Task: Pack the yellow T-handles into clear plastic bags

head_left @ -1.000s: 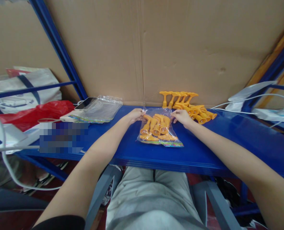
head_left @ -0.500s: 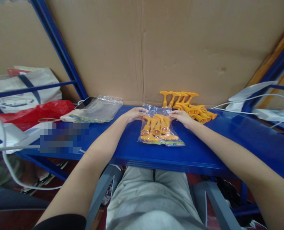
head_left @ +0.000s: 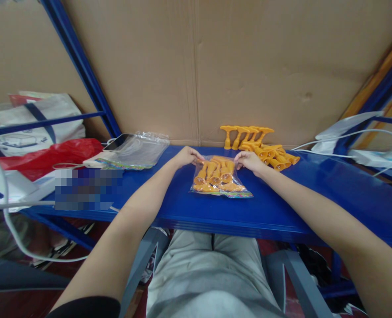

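A cardboard wall backs the blue table (head_left: 169, 207). Flat between both hands lies a clear bag (head_left: 220, 182) of orange plastic pieces. The left hand (head_left: 186, 157) and right hand (head_left: 249, 160) pinch its far corners, fingers closed on the film, seemingly pressing its mouth. More loose orange pieces (head_left: 260, 143) lie just beyond the right hand; empty bags (head_left: 139, 150) sit left of the left hand.
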Demonstrator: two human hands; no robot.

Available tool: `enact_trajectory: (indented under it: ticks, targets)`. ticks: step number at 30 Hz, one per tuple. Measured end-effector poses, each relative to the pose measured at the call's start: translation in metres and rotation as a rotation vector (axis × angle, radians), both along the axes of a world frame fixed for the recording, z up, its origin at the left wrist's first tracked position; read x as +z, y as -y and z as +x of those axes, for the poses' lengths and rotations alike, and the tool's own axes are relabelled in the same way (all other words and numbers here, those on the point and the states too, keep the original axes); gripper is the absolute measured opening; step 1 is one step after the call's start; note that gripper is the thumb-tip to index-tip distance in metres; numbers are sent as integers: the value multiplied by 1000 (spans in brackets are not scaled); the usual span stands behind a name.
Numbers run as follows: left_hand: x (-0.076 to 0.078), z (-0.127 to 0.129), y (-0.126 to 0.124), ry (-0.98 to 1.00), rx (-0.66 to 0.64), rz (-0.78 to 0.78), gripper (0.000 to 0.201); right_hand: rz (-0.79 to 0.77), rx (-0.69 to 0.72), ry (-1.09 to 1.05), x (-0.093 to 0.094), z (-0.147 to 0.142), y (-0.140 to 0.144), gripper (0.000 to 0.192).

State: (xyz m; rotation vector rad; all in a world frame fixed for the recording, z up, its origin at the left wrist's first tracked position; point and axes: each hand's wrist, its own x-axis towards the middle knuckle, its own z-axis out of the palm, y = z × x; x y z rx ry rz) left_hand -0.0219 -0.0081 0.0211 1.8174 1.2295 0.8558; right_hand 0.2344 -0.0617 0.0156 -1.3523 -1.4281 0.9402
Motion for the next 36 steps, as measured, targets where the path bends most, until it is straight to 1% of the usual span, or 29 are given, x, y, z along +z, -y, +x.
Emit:
enact_trajectory:
  ticks: [4,8,11,15,19,22,26,28,32,36]
  targets:
    - [-1,6,-1,-139,41,187,30,93,64,107,-5,1,-4,28]
    - [0,5,-2,-334,10,378,30,174,92,248,-8,3,-7,26]
    - [1,5,-1,-469,-2,496,28,202,108,300,-10,6,-10,24]
    - [0,7,3,-637,49,563,26,236,130,324,-12,8,-13,23]
    - [0,9,9,-777,116,588,23,221,114,315,-11,7,-12,24]
    - [-1,9,10,-798,133,585,23,185,106,242,-8,6,-9,24]
    - [-3,9,7,-746,113,594,27,133,141,163,-4,7,-5,23]
    - [-4,9,5,-718,94,602,29,152,173,195,-2,9,-2,25]
    - [-5,10,4,-690,43,613,33,198,213,301,1,12,2,42]
    - [-4,12,4,-676,-22,635,36,130,200,347,4,14,3,49]
